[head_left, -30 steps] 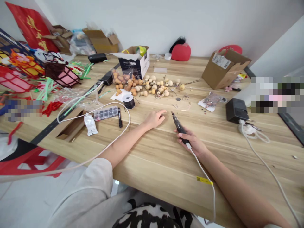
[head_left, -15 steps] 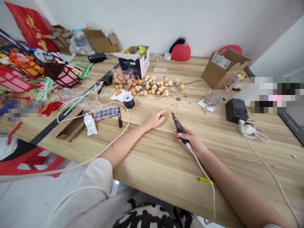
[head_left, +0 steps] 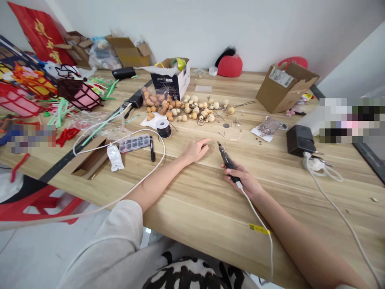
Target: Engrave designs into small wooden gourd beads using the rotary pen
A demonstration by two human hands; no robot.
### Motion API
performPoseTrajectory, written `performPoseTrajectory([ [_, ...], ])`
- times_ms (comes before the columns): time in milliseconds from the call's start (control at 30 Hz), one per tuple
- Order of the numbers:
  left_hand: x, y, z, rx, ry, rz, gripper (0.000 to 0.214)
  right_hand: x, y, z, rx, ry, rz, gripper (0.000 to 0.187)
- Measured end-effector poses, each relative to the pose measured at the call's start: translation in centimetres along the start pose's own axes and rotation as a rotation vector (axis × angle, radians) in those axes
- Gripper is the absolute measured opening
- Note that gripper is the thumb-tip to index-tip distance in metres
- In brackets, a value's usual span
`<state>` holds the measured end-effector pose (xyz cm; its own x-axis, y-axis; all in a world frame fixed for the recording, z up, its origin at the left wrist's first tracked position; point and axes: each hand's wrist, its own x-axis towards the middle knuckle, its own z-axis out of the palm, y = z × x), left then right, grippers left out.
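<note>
My right hand (head_left: 244, 179) grips a slim black rotary tool (head_left: 226, 158) whose tip points away from me; a white cable (head_left: 261, 224) runs back from it over the table edge. My left hand (head_left: 195, 150) rests on the wooden table (head_left: 192, 200) just left of the tool's tip, fingers curled loosely together, and I cannot see anything in them. A heap of small tan and pale gourds (head_left: 180, 108) lies farther back, behind both hands.
A black thread spool (head_left: 163, 128), a black pen (head_left: 152, 149), a clear bead box (head_left: 134, 143) and a white tube (head_left: 114, 157) lie left. Cardboard boxes (head_left: 284, 86) stand behind. A black adapter (head_left: 299, 139) sits right, colourful craft clutter (head_left: 60, 96) far left.
</note>
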<state>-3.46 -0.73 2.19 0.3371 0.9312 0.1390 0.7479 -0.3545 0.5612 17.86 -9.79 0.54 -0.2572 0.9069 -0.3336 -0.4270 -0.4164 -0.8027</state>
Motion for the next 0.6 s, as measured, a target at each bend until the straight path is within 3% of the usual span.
performPoseTrajectory([
  [600, -0.08, 0.16, -0.13, -0.025, 0.004, 0.019, 0.04, 0.11, 0.0, -0.33, -0.079, -0.06, -0.058, 0.035],
])
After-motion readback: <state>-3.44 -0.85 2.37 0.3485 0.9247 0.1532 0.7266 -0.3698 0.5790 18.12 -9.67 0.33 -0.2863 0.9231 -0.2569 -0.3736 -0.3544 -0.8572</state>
